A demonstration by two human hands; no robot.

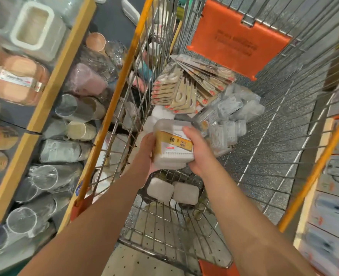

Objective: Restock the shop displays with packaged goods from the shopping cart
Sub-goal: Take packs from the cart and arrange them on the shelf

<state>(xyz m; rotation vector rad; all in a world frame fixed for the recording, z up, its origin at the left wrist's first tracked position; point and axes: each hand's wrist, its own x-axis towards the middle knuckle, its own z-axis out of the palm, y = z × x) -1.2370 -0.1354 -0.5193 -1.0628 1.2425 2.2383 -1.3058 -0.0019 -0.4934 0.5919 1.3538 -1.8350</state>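
Note:
Both my hands hold a clear plastic box of cotton swabs point(172, 144) with a gold label, above the inside of the wire shopping cart point(264, 156). My left hand point(146, 150) grips its left side and my right hand point(199, 150) curls round its right side. Below it in the cart lie two more white boxes point(172, 191). Further in are a fan of flat carded packs point(186, 88) and a heap of clear plastic packets point(230, 112).
On the left, yellow-edged shelves point(45, 100) hold stacks of clear cups, pink and white containers. The cart's orange rail point(113, 108) runs beside them. An orange child-seat flap point(238, 40) stands at the cart's far end. Boxed goods point(335, 196) line the right.

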